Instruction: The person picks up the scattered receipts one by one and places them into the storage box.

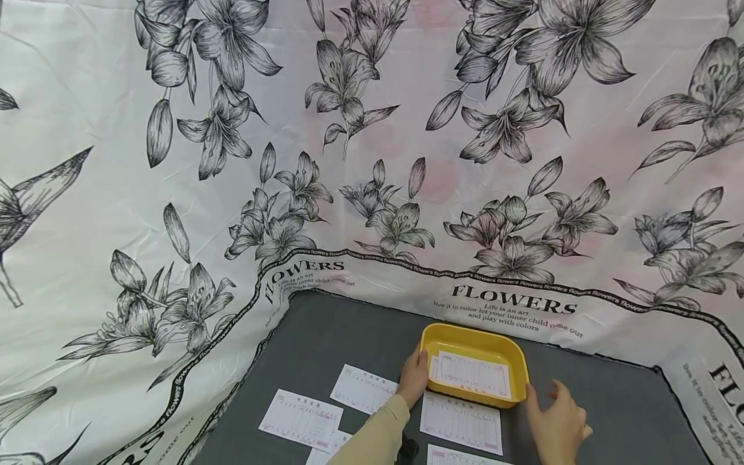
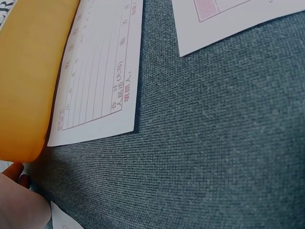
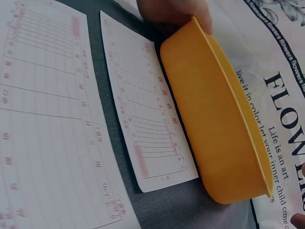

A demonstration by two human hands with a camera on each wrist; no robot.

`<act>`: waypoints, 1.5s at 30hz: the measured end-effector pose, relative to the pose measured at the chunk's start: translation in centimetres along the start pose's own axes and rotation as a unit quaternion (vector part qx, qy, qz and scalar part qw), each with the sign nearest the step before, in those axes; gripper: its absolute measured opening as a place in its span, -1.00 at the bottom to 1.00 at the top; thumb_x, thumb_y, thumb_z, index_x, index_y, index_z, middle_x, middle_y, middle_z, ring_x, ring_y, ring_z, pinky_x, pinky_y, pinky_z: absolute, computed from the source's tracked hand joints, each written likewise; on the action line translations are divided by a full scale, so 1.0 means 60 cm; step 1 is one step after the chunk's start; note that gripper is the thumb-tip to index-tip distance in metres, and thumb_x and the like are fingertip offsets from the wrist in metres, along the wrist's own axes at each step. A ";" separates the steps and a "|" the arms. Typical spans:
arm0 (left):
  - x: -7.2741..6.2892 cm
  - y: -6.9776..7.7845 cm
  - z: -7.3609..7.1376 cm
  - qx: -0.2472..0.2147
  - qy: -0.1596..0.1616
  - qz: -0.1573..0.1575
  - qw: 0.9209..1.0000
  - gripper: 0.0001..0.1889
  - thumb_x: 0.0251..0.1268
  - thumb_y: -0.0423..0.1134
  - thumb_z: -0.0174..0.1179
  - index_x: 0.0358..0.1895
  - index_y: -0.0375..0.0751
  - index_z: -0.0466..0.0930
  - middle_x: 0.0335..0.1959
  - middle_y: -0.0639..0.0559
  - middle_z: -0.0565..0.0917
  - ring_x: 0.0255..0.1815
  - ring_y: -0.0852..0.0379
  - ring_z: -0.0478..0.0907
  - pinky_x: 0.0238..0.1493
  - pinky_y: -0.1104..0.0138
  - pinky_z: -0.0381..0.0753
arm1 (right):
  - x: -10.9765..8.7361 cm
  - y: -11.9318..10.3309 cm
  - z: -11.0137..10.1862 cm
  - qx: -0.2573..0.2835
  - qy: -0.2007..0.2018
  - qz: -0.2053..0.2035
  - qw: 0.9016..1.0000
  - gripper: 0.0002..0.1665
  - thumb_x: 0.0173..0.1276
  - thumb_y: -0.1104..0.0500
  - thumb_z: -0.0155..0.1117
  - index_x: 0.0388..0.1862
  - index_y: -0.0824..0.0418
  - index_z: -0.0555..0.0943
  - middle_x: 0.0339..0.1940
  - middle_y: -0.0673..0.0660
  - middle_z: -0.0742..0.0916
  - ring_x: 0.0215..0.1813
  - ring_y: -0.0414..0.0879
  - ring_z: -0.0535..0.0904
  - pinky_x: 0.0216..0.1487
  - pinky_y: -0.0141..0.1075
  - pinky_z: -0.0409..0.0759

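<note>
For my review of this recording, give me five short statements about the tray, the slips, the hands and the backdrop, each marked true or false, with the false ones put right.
1. The tray is yellow and has printed slips inside it. True.
2. The left hand grips the tray at its left end. True.
3. The right hand has its fingers curled tightly around the tray. False: it is open, beside the tray's right end.
4. Every slip in view is inside the tray. False: several loose slips lie on the dark grey surface.
5. The backdrop is plain black. False: it is pale, with dark line-drawn flowers.
</note>
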State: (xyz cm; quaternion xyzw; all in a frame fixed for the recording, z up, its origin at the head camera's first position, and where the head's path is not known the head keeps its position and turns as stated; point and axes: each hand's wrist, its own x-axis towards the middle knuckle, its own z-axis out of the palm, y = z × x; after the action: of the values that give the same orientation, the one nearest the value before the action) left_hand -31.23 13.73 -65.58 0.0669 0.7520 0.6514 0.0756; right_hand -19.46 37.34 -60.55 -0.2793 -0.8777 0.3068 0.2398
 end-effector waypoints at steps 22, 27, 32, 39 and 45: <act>0.011 -0.005 0.002 0.000 0.007 -0.001 1.000 -0.44 0.84 -0.11 -0.28 0.70 -0.29 0.11 0.64 -0.19 0.33 0.67 -0.22 0.21 0.67 -0.12 0.21 | -0.083 -0.002 0.074 -0.127 -0.105 0.101 0.981 0.22 0.22 -0.53 0.37 -0.01 0.69 0.38 -0.08 0.70 0.50 0.10 0.62 0.44 0.05 0.42 0.39; 0.010 -0.006 0.003 0.000 0.009 -0.001 1.000 -0.43 0.84 -0.11 -0.28 0.70 -0.30 0.10 0.64 -0.20 0.32 0.68 -0.23 0.20 0.67 -0.12 0.20 | -0.083 0.005 0.101 -0.171 -0.132 0.104 0.971 0.42 0.03 -0.79 0.24 -0.24 0.67 0.30 -0.26 0.65 0.44 -0.05 0.57 0.47 -0.04 0.33 0.43; 0.006 -0.004 0.004 -0.001 0.007 -0.003 1.000 -0.43 0.84 -0.11 -0.28 0.70 -0.28 0.11 0.65 -0.19 0.31 0.68 -0.22 0.19 0.67 -0.13 0.20 | -0.087 0.007 0.116 -0.185 -0.126 0.105 0.969 0.48 -0.12 -0.80 0.35 -0.23 0.68 0.29 -0.26 0.64 0.43 -0.07 0.53 0.47 -0.03 0.30 0.45; 0.007 -0.001 0.003 0.006 0.008 0.001 1.000 -0.43 0.84 -0.12 -0.27 0.70 -0.31 0.10 0.64 -0.22 0.32 0.67 -0.24 0.20 0.67 -0.14 0.20 | -0.089 0.010 0.123 -0.145 -0.131 0.084 0.977 0.27 -0.01 -0.60 0.49 -0.21 0.62 0.33 -0.23 0.62 0.45 -0.05 0.54 0.45 -0.03 0.34 0.41; 0.005 0.001 0.002 0.003 0.010 0.005 1.000 -0.43 0.84 -0.12 -0.27 0.69 -0.33 0.12 0.63 -0.23 0.33 0.67 -0.25 0.21 0.66 -0.14 0.21 | -0.092 0.005 0.126 -0.120 -0.151 0.076 0.978 0.12 0.08 -0.47 0.54 -0.15 0.59 0.42 -0.14 0.62 0.51 0.06 0.56 0.45 0.03 0.39 0.39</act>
State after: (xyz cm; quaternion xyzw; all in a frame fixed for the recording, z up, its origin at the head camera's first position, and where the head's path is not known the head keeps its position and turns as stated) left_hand -31.50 13.93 -65.56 0.0643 0.7545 0.6499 0.0652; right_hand -19.79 30.96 -67.41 -0.3218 -0.9105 0.2555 0.0453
